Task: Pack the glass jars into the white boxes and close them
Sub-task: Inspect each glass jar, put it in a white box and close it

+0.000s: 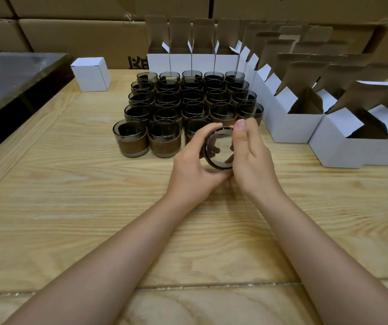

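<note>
**Both hands on one smoky jar, mid-table**

L hand (pixel 193 158) and R hand (pixel 251 158) hold a single glass jar (pixel 218 148) between them, lifted just above the wooden table (pixel 94 207) and tipped so its round mouth faces the camera. L fingers curl round the jar's left side and underneath. R fingers wrap the right side, with the thumb laid over the top of the rim. Glass is smoky grey and see-through w/ a thin dark rim; fingers show through the wall.

Just behind the hands stands the block of jars (pixel 188 99), upright, packed tight in rows. Same cylinder shape, each w/ a matte brown band round the lower body and clear glass at the base.

Open white boxes (pixel 289 123) line the back of the block and run down its right side: smooth white card outside, grey-brown inside, top flaps standing up. One closed white box (pixel 91 75), a plain cube, sits apart at back left.

Table is pale wood w/ strong grain. Brown corrugated cartons (pixel 71 36) are stacked behind. Far left: a dark tray (pixel 12 78) w/ shiny film over it.
</note>
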Demonstrator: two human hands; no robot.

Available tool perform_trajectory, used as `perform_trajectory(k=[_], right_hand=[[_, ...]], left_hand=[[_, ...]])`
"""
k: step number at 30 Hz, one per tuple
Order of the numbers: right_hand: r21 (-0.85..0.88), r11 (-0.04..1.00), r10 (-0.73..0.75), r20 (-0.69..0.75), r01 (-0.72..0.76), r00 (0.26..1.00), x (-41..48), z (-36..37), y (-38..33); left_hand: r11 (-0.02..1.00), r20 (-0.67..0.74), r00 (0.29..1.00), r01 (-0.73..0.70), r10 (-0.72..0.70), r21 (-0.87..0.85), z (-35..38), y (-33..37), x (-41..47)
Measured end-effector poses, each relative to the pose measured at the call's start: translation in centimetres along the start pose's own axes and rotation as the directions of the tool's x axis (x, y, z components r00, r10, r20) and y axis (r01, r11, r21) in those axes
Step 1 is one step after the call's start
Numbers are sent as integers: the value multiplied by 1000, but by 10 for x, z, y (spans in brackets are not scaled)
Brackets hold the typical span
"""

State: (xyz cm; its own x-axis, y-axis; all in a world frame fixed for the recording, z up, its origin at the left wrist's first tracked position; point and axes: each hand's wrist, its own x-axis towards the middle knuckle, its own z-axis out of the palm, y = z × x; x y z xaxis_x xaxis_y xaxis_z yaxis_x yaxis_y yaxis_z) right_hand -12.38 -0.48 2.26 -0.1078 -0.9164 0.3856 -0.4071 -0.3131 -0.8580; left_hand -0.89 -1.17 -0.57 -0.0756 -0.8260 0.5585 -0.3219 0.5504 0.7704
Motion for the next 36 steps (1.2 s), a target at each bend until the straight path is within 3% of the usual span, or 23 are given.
perform_trajectory(k=[15, 19, 23, 25, 31, 36], right_hand=[[401, 887, 222, 63, -229, 973, 6, -1, 1], [511, 770, 348, 166, -383, 922, 3, 1, -1], [550, 591, 408, 427, -590, 807, 0, 0, -5], [585, 500, 415, 486, -639, 769, 2, -1, -4], [663, 405, 424, 473, -629, 772, 2, 2, -3], [677, 485, 378, 409, -554, 831, 2, 0, -1]], left_hand=[[995, -31, 997, -79, 77, -63, 0, -4, 1], [996, -70, 995, -74, 70, -45, 0, -5, 1], [995, -97, 993, -78, 72, -57, 0, -4, 1], [995, -108, 992, -73, 65, -69, 1, -4, 1], [994, -49, 999, -22, 17, -109, 2, -5, 2], [991, -5, 998, -55, 55, -120, 0, -4, 1]])
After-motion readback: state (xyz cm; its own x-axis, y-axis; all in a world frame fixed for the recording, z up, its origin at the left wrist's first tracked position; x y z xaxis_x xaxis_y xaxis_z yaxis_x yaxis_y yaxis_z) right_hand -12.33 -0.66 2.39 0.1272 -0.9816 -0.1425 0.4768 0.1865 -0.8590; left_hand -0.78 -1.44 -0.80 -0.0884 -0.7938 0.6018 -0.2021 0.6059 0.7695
